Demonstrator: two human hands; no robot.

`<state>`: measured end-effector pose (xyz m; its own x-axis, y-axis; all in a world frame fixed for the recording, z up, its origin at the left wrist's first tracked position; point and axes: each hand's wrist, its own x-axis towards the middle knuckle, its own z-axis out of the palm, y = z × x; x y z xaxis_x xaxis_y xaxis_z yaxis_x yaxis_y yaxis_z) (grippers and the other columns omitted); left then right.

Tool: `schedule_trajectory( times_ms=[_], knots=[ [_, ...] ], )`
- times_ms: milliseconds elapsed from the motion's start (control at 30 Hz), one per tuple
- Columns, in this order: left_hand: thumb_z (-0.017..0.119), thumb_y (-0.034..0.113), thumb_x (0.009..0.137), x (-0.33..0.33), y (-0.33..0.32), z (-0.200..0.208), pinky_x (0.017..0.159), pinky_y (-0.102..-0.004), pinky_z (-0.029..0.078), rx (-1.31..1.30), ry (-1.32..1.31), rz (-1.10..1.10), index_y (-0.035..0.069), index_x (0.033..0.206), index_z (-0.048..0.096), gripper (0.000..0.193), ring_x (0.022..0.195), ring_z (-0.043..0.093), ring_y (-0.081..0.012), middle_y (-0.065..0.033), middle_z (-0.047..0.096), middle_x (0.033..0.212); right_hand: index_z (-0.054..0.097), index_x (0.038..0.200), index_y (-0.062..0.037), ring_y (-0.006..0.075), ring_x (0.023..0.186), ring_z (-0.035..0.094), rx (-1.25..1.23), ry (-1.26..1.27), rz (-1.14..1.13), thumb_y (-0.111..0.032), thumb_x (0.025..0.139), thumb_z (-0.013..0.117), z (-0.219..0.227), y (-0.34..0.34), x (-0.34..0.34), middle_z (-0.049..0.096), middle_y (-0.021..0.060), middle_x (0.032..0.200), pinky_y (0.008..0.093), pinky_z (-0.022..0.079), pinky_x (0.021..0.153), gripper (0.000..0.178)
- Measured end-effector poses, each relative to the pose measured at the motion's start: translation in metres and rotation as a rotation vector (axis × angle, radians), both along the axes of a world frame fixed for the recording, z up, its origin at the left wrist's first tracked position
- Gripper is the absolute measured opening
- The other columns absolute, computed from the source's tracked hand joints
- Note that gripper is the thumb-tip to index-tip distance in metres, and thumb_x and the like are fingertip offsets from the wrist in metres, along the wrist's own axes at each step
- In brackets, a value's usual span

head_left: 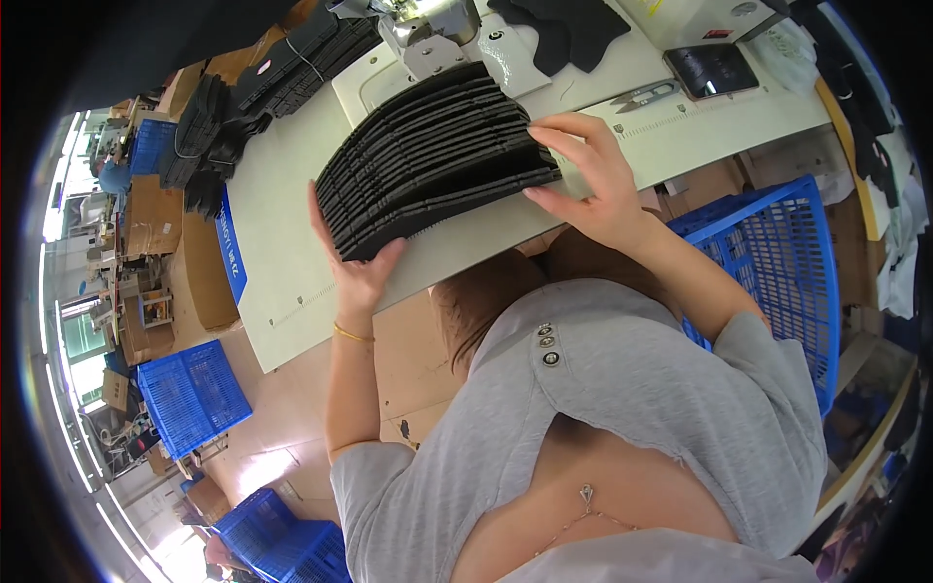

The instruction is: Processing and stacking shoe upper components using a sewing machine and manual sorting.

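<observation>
Between my two hands lies a thick stack of black, curved fabric pieces (428,155), on edge near the front of the pale sewing table (282,253). My left hand (356,262) grips the stack's left end, thumb on the near side and fingers along the far side. At the right end, my right hand (593,180) holds the stack with its thumb low and fingers higher up. A gap shows there between the nearest pieces and the others. Right behind the stack stands the sewing machine head (428,49).
Black cut pieces (573,34) lie flat at the back. Thread snips (646,95) rest beside a dark box (711,70) on the right. Tied black bundles (301,63) sit at the far left. A blue crate (816,282) stands at my right; another blue crate (194,398) is left on the floor.
</observation>
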<state>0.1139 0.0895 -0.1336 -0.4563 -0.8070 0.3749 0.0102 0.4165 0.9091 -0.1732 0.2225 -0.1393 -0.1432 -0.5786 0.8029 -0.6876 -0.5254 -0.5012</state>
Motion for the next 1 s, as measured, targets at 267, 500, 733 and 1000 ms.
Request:
schedule_trajectory(
  times_ms=[267, 500, 733, 1000],
  knots=[
    [0.091, 0.024, 0.056, -0.021, -0.006, 0.099, 0.113, -0.0451, 0.034, -0.332, -0.612, -0.024, 0.001, 0.152, 0.027, 0.117, 0.131, 0.043, -0.0375, -0.0209, 0.043, 0.142, 0.061, 0.122, -0.0054, 0.0281, 0.099, 0.06, 0.013, -0.001, -0.042, -0.005, 0.072, 0.079, 0.002, -0.007, 0.004, 0.064, 0.0101, 0.115, 0.0368, 0.047, 0.084, 0.053],
    [0.09, 0.026, 0.058, -0.07, 0.019, 0.093, 0.097, -0.0459, 0.042, -0.758, -0.912, 0.059, 0.001, 0.142, 0.042, 0.1, 0.107, 0.052, -0.0383, -0.0196, 0.048, 0.119, 0.061, 0.122, -0.0049, 0.0282, 0.1, 0.06, -0.007, 0.04, -0.082, -0.003, 0.071, 0.079, -0.002, -0.007, 0.006, 0.063, 0.0103, 0.116, 0.0364, 0.048, 0.083, 0.054],
    [0.088, 0.03, 0.061, -0.074, 0.031, 0.078, 0.098, -0.044, 0.041, -0.811, -0.92, 0.058, 0.016, 0.144, 0.048, 0.094, 0.114, 0.052, -0.0341, -0.0166, 0.047, 0.133, 0.062, 0.122, -0.005, 0.028, 0.098, 0.058, 0.041, -0.059, -0.2, -0.002, 0.07, 0.079, -0.013, 0.018, 0.01, 0.063, 0.0105, 0.112, 0.0362, 0.046, 0.083, 0.055],
    [0.086, 0.03, 0.066, -0.076, 0.03, 0.079, 0.099, -0.0435, 0.041, -0.835, -0.953, 0.068, 0.014, 0.145, 0.046, 0.09, 0.115, 0.052, -0.0326, -0.0133, 0.05, 0.134, 0.062, 0.121, -0.0051, 0.0268, 0.095, 0.058, 0.051, -0.034, -0.171, -0.002, 0.068, 0.078, -0.011, 0.022, 0.017, 0.063, 0.0094, 0.109, 0.0363, 0.044, 0.082, 0.056]
  ],
)
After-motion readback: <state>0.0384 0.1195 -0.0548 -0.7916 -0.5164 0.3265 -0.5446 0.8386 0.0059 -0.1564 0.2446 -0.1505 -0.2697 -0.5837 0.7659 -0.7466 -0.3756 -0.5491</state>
